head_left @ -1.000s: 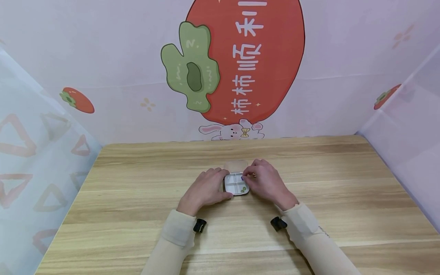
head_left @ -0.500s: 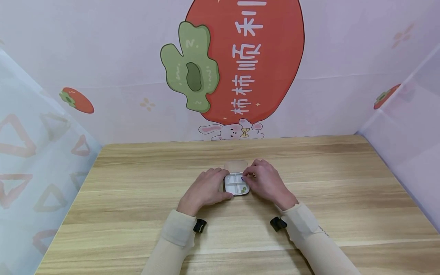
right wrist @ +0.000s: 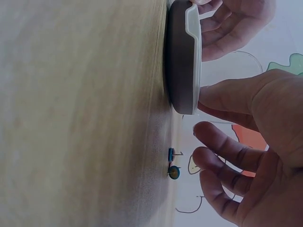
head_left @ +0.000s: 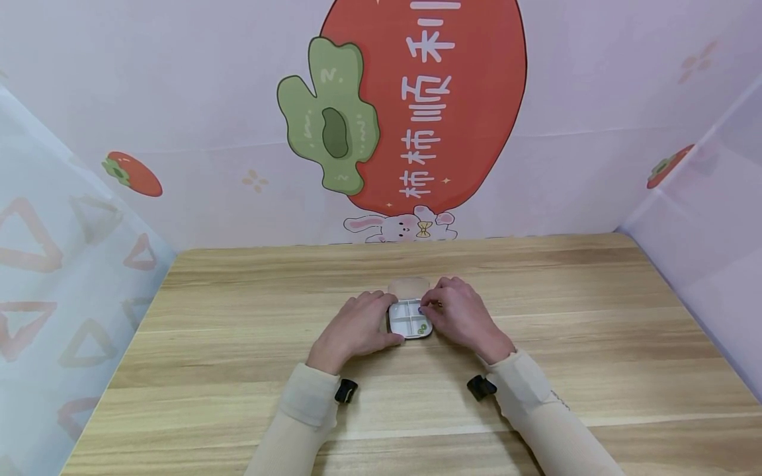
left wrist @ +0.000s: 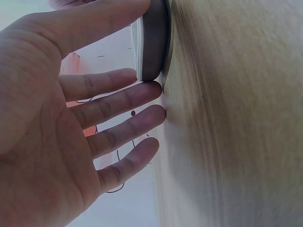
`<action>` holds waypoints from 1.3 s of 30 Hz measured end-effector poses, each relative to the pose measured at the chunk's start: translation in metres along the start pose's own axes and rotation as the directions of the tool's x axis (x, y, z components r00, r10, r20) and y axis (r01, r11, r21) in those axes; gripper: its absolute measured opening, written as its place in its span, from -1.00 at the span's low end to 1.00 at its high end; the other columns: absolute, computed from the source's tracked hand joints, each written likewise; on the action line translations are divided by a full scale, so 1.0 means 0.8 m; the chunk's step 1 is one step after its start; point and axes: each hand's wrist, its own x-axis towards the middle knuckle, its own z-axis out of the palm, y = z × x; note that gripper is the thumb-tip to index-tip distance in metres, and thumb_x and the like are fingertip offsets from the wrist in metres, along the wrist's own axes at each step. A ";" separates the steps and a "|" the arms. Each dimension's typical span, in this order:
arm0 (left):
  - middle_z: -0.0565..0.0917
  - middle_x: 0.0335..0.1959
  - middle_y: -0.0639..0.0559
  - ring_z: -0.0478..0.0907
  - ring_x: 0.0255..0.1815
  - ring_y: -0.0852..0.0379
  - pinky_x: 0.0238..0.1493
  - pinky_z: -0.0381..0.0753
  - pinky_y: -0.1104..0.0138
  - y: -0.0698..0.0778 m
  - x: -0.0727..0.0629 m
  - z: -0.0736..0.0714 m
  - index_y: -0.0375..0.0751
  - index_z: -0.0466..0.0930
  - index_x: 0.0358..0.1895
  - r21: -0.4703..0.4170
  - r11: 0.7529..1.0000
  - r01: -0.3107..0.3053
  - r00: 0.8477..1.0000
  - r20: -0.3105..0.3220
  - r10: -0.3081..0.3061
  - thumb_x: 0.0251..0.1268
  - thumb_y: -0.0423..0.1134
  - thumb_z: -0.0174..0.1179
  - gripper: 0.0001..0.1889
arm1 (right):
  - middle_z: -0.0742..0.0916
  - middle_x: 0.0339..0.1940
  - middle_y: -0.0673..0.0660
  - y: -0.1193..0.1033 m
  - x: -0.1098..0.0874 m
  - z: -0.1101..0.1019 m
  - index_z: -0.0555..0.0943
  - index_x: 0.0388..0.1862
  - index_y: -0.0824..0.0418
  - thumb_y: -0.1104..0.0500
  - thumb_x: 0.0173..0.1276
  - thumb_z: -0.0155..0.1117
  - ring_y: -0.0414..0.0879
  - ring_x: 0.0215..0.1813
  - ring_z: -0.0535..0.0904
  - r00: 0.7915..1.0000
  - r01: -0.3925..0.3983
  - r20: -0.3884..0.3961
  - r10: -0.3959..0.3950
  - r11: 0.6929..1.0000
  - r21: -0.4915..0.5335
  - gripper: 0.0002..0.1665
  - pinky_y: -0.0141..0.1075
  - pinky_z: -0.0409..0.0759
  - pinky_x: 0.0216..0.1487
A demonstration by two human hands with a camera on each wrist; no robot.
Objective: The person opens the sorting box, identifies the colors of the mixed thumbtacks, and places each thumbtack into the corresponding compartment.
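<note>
Box (head_left: 400,326) braced by the left hand (head_left: 356,324), right hand (head_left: 462,317) at its upper-right compartment.
It sits flat on the tabletop (head_left: 238,396), below mid-frame in the head view, lid (head_left: 409,287) laid back beyond it, leaving the compartments reachable from above. The left grip is clamped on its left side, thumb and forefinger on opposite edges, presumably against sliding. The right thumb and forefinger reach a blue bit (head_left: 420,310); whether they pinch it, I cannot tell. Green bits (head_left: 423,328) lie in the lower-right compartment, two tacks (right wrist: 174,172) near the box.
</note>
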 end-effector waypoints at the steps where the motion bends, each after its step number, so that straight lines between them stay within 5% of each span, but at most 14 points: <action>1: 0.60 0.22 -0.08 0.52 0.15 -0.04 0.25 0.45 0.01 0.000 0.000 0.000 -0.20 0.54 0.30 0.001 1.000 -0.001 1.000 0.000 0.001 0.12 0.08 0.51 -0.28 | 0.68 -0.34 0.00 0.000 0.000 0.000 0.82 -0.26 0.15 0.22 0.28 0.50 -0.09 -0.26 0.47 1.000 0.001 -0.001 -0.001 1.000 0.000 -0.93 -0.26 0.45 -0.24; 39: 0.61 0.20 -0.08 0.52 0.13 -0.03 0.25 0.45 0.03 0.001 0.000 -0.002 -0.21 0.53 0.31 0.003 1.000 -0.003 1.000 -0.002 0.003 0.13 0.08 0.51 -0.28 | 0.66 -0.33 -0.03 -0.006 0.001 -0.010 0.81 -0.26 0.12 0.16 0.27 0.51 -0.07 -0.21 0.48 0.998 -0.059 0.004 0.059 0.998 0.029 -0.91 -0.23 0.50 -0.20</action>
